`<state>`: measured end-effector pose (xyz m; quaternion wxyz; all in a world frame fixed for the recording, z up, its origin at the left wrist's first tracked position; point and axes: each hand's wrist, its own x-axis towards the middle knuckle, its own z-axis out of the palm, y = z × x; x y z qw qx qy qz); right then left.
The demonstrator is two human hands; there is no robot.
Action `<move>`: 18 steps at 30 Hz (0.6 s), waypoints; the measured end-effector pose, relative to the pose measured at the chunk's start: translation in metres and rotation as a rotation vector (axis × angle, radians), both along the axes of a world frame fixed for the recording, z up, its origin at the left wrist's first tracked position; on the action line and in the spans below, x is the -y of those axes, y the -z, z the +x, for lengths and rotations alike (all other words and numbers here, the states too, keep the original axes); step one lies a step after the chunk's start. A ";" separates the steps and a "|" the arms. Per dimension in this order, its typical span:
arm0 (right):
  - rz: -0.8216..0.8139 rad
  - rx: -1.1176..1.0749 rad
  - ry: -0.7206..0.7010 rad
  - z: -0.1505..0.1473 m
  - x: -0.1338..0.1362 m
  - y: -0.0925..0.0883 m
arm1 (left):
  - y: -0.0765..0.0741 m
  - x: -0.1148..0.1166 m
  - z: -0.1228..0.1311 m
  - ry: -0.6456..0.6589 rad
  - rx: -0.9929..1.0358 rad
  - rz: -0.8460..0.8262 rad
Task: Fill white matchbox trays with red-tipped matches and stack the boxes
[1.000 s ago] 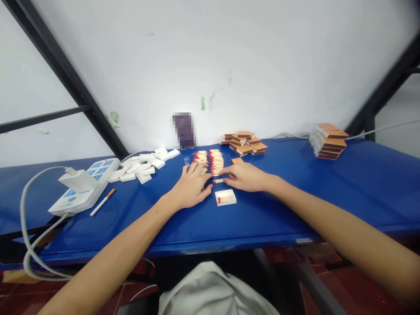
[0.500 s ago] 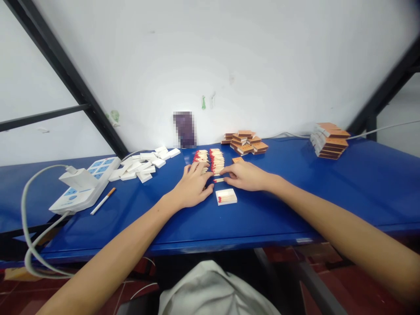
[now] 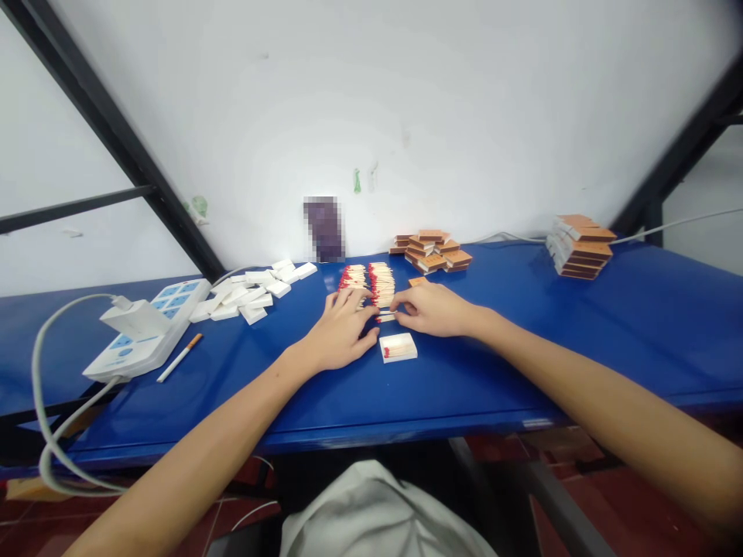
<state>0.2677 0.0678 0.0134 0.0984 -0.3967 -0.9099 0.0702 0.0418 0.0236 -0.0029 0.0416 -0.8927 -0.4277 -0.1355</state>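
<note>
Red-headed matches lie in two columns on the blue table. My left hand rests partly over the left column, fingers spread, its index fingertip by the match heads at the near end of the right column. From the other side, my right hand has thumb and index fingertip closed around the plain ends of a few matches there. Whether these are lifted off the table I cannot tell. Just in front of both hands sits an open white matchbox tray with several matches along its near side.
White matchbox trays lie heaped at left, near a cigarette and a power strip with a plugged-in charger. Orange-brown matchboxes are piled at the back; another stack stands far right. A wall closes off the back.
A small gap with blue table showing between the right column and the few near matches has narrowed. Both hands stay almost in place, the right fingertips slightly closer to the column.
</note>
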 end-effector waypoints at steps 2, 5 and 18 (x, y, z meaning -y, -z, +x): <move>0.002 -0.004 -0.006 0.000 0.000 0.000 | 0.000 0.000 0.000 0.002 -0.001 -0.004; -0.014 -0.001 -0.010 -0.001 0.000 0.000 | -0.001 0.001 0.001 -0.001 -0.012 -0.004; -0.026 -0.002 -0.019 0.000 0.000 0.001 | -0.003 0.002 0.001 0.002 -0.036 0.001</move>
